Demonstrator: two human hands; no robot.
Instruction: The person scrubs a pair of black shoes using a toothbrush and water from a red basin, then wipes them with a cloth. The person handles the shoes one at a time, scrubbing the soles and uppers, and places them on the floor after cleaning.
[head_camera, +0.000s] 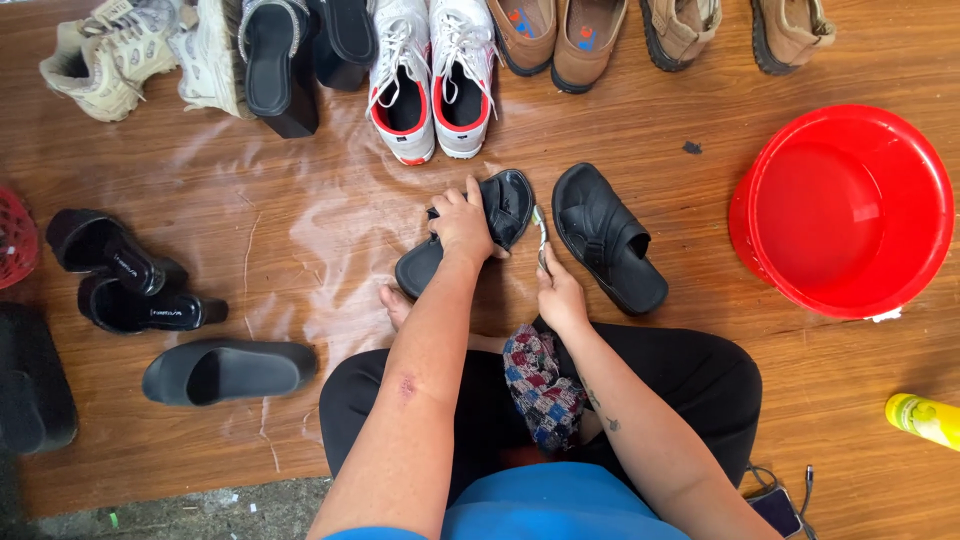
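Black sandal (480, 225): tilted on the floor before the crossed legs, pinned by the left hand (462, 222) clasped over its strap, steadying it.
Right hand (558, 295): pinching a slim tool (541, 232) beside the sandal's edge.
Mate sandal (606, 238): just right, apart.
Red basin (845, 210): within reach.

yellow-green bottle (922, 418): lies on the floor at the right edge, lower right, cylindrical, cut off by the frame | phone (778, 508): bottom edge right of the knee, dark screen, cable attached | white labels on two black sandals (150, 300): left side, small light print strips
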